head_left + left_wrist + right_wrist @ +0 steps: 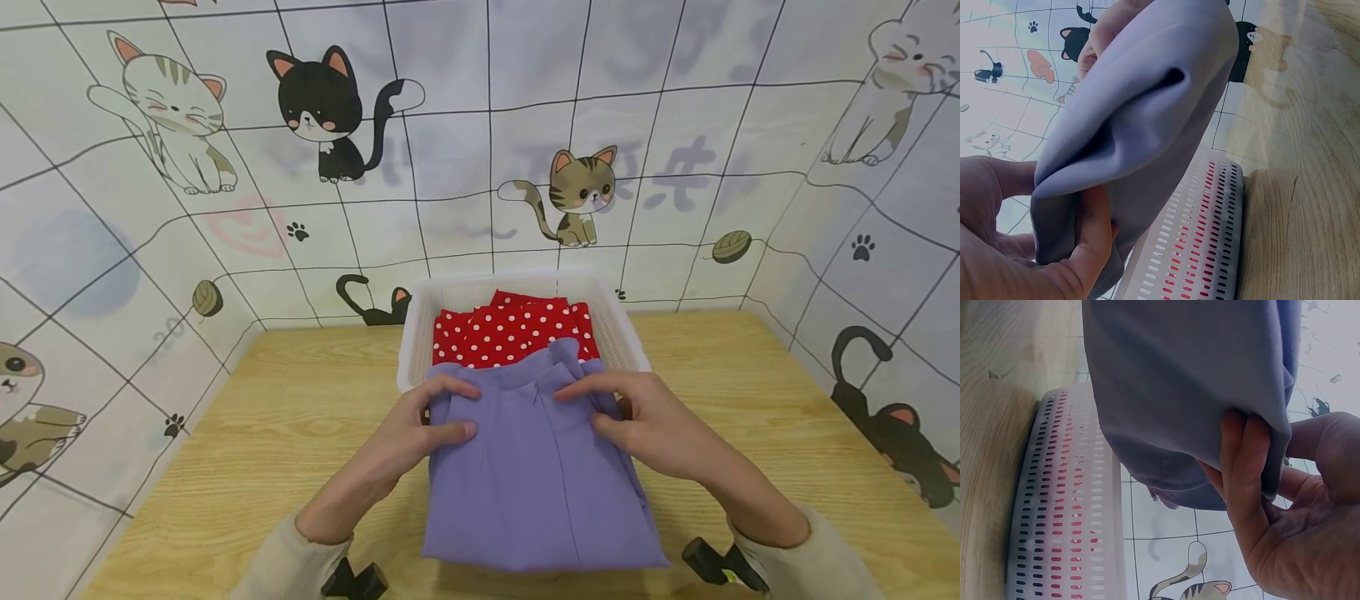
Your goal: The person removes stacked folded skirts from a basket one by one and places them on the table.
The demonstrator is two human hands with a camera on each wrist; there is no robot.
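Note:
A folded purple garment [517, 475] hangs between my two hands, its gathered upper edge toward the basket. My left hand [431, 421] grips its left side, thumb on the front face; the left wrist view shows fingers [1094, 219] curled behind the cloth. On the other side my right hand [637, 417] pinches the right edge, with fingers [1244, 456] behind the fabric in the right wrist view. Just beyond the garment stands a white perforated basket [633, 342], holding red cloth with white dots [510, 329]. The purple cloth covers the basket's front from the head view.
The basket stands on a wood-grain table [315, 400] near the back wall [450, 225], which bears a grid and cartoon cats. Side walls with the same print rise at left and right. Dark wrist devices [352, 579] sit by both sleeves.

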